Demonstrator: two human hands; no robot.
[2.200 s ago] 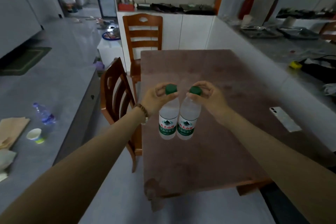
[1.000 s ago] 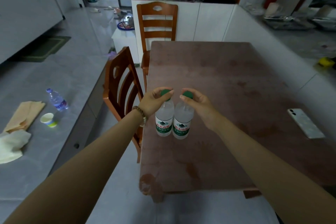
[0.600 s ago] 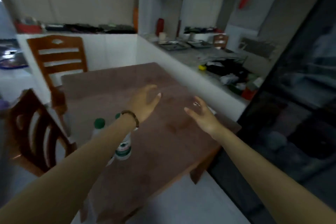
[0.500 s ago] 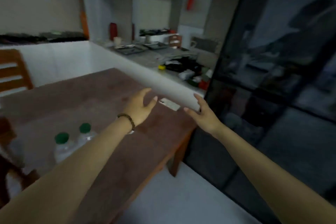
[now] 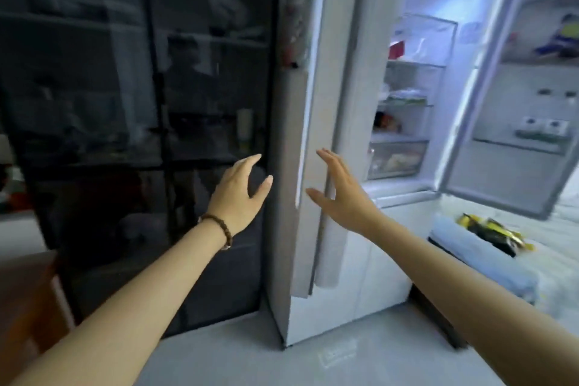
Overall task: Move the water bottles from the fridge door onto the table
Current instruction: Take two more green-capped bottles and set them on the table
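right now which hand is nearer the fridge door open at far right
Right. The right hand is left of that fridge door, apart from it; the left hand is farther left, before the dark cabinet.

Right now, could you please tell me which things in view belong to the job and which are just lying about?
Job: open fridge door, two blurred containers on its shelf, left hand, right hand, table.
Lying about: dark glass cabinet, yellow-black packets, blue cloth.

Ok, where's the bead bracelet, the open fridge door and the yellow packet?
bead bracelet (image 5: 220, 230): head view, on the beads across the wrist.
open fridge door (image 5: 507, 175): head view, on the bare inner panel below its shelf.
yellow packet (image 5: 493, 232): head view, on its yellow and black middle.
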